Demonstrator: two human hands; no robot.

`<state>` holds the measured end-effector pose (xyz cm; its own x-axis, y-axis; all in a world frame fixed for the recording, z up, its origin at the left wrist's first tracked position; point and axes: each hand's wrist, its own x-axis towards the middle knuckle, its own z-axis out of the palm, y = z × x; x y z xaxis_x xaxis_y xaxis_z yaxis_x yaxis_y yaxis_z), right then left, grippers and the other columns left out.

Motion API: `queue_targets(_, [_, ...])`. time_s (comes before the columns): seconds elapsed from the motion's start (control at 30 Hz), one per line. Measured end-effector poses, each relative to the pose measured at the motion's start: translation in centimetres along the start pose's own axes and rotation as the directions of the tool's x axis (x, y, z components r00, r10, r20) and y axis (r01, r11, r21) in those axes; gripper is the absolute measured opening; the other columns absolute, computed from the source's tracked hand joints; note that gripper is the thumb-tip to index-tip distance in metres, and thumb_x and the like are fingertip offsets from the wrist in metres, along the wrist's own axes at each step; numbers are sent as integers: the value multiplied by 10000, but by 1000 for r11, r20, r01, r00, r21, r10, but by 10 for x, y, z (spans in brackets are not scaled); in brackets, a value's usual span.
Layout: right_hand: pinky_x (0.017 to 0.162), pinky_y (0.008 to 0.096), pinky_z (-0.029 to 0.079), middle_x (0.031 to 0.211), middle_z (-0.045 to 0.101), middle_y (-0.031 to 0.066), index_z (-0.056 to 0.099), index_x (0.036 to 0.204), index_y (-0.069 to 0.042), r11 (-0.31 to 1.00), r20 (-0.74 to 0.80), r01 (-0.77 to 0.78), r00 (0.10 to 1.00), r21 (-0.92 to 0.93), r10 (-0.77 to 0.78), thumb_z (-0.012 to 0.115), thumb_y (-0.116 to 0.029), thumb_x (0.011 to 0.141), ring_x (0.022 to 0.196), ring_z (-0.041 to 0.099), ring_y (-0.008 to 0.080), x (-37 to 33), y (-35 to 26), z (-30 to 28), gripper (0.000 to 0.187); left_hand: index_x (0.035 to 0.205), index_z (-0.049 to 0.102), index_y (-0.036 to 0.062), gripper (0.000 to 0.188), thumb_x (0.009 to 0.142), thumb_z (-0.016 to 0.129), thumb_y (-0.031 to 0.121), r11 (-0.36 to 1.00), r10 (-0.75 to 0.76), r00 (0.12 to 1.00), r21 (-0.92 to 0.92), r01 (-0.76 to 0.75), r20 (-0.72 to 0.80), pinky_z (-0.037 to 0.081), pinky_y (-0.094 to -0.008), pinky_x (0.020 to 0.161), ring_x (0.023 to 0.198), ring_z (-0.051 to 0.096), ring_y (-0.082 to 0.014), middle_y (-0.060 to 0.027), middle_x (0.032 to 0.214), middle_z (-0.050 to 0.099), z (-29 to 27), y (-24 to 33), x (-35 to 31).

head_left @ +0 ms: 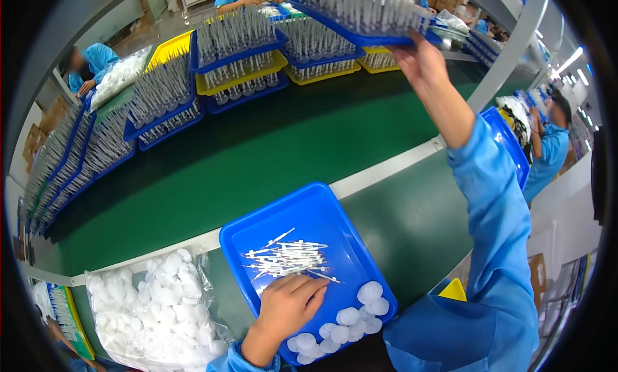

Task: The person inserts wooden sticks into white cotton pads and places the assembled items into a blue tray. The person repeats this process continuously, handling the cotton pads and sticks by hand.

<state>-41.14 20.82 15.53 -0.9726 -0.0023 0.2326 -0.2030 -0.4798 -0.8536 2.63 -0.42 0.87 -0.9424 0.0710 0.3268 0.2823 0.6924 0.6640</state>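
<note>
At the far right my right arm is stretched out, and my right hand (421, 59) grips the near edge of a blue tray (370, 37) crowded with upright, clear syringe-like parts. That tray is tilted, above stacked trays. Close to me lies a second blue tray (251, 233). A heap of thin white sticks (290, 257) with dark tips is in its middle. My left hand (290, 307) is over the heap's near side, fingers bent and together; what lies under the fingertips is hidden. Several round translucent white discs (347, 316) sit along the tray's near right side.
A clear bag of white round pieces (154, 307) stands left of the near tray. Stacked blue and yellow trays (241, 69) of upright parts line the far side of the green belt (257, 153). A metal post (515, 43) rises at right. Co-workers in blue (547, 143) sit around.
</note>
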Motion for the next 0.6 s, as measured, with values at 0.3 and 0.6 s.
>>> queue_targets(0.3, [656,411,661,1107,725,186,524,1304,7,999,-98,-38,995,-10,37,641,-190,1064,793,786,337,116,103,47,332,1016,832,123,155,861,835,123,999,43,998,19,-44,50,564,-335,651,724,698,-207,-9,839,729,-8,1,7])
queue_targets(0.6, [645,420,674,1092,729,198,546,1240,27,997,-166,-82,983,2,81,659,-199,1069,777,777,316,147,144,74,305,1075,824,93,186,891,824,123,1000,15,1000,-25,-15,16,581,-395,736,809,706,-274,-66,917,739,-11,6,11])
